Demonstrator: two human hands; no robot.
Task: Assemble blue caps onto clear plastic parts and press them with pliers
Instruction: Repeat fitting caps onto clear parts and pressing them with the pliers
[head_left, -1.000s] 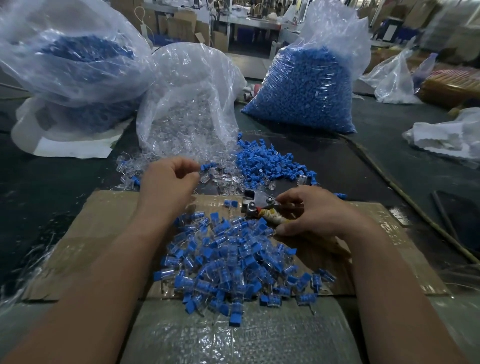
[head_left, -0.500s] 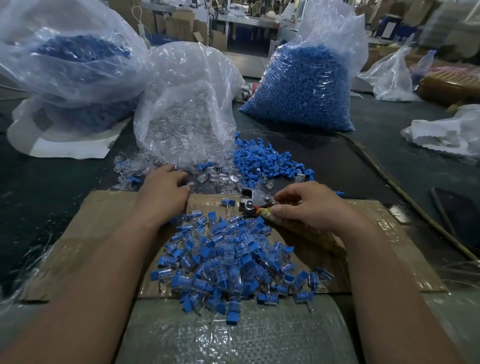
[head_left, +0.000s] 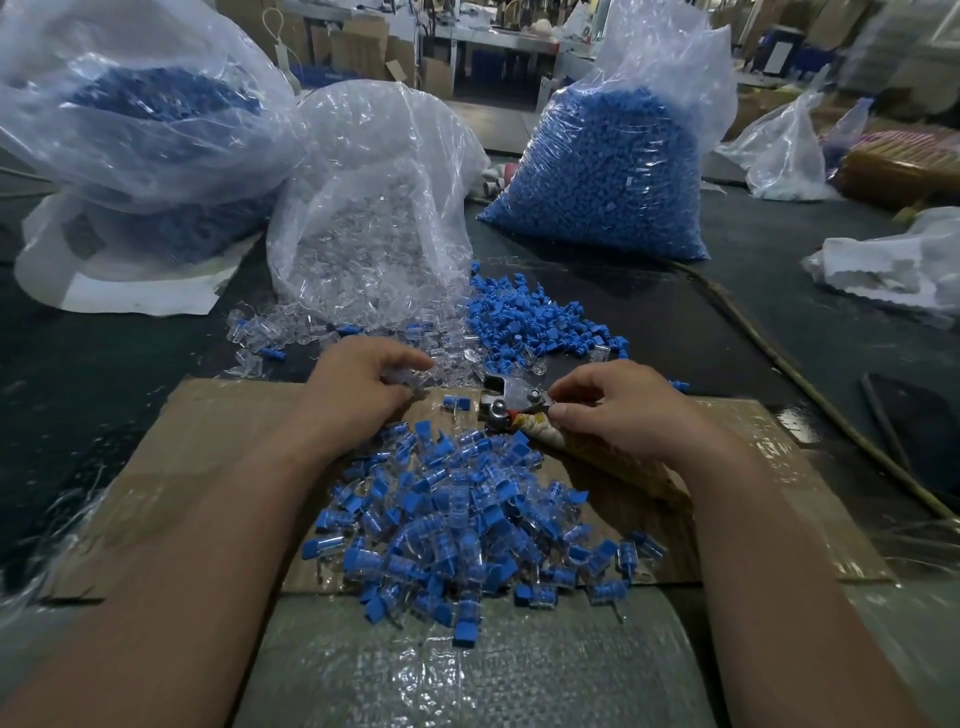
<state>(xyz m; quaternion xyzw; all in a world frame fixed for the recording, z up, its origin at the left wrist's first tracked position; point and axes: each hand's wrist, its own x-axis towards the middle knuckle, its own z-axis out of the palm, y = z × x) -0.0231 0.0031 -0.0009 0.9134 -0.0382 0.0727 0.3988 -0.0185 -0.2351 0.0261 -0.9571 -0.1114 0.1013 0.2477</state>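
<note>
Where the right hand (head_left: 623, 410) rests on the cardboard (head_left: 208, 441), its grip is narrow, with thumb and fingers pinching the pliers (head_left: 506, 400) by their wrapped handles. The left hand (head_left: 363, 389) curls its grip over clear parts (head_left: 291, 338) at the near edge of their spill. Loose blue caps (head_left: 530, 322) lie just beyond the pliers on the tabletop (head_left: 104, 364). Capped pieces (head_left: 452, 525) are heaped between the forearms.
</note>
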